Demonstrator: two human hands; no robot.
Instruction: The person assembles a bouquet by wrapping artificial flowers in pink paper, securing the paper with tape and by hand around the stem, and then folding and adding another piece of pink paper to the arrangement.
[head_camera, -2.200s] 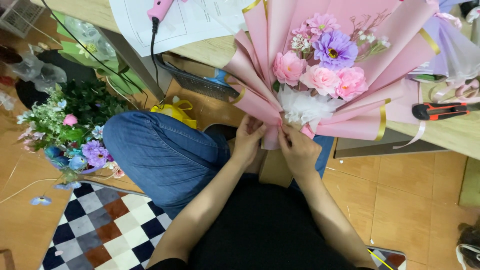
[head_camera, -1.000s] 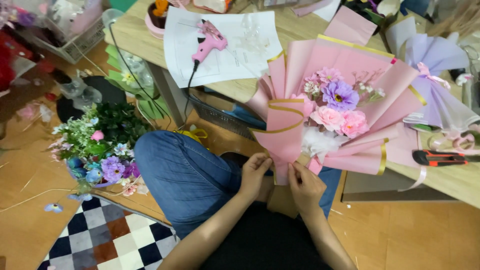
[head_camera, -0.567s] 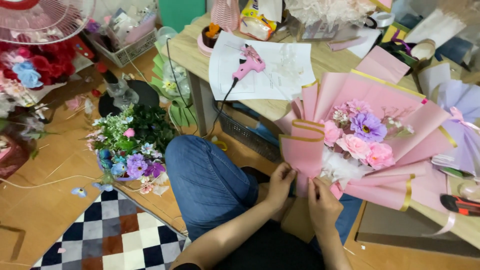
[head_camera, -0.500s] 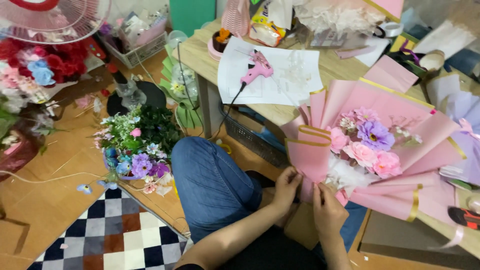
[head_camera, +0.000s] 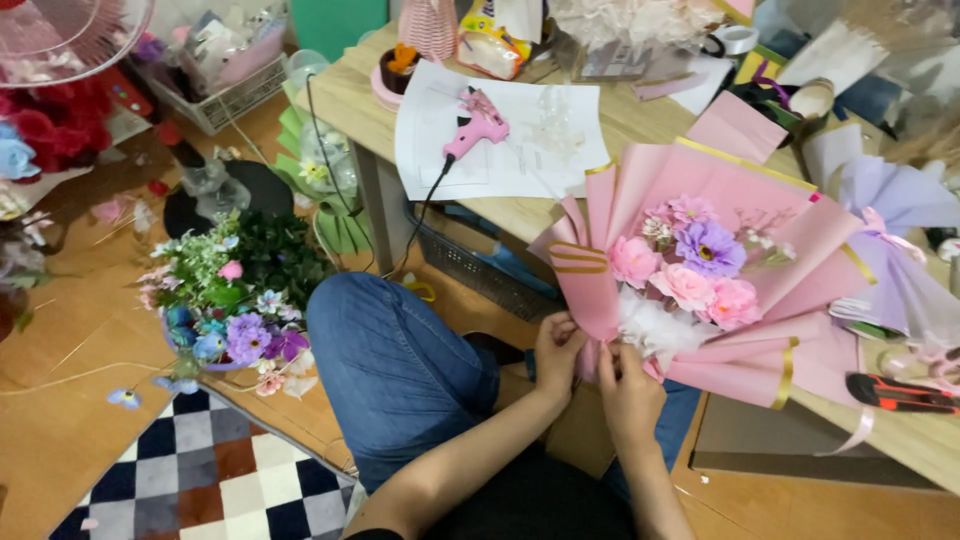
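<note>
A bunch of loose artificial flowers (head_camera: 232, 300) sits on the floor at left, beside a checkered rug (head_camera: 190, 470). At the table's front edge, the person's left hand (head_camera: 556, 345) and right hand (head_camera: 628, 385) are both closed on the gathered base of a pink-wrapped bouquet (head_camera: 700, 270), which leans against the table w/ a pink glue gun (head_camera: 475, 125) behind it on white paper. Risk, judging by the pinch: paper folds could spring loose or crease if either grip slackens.
</note>
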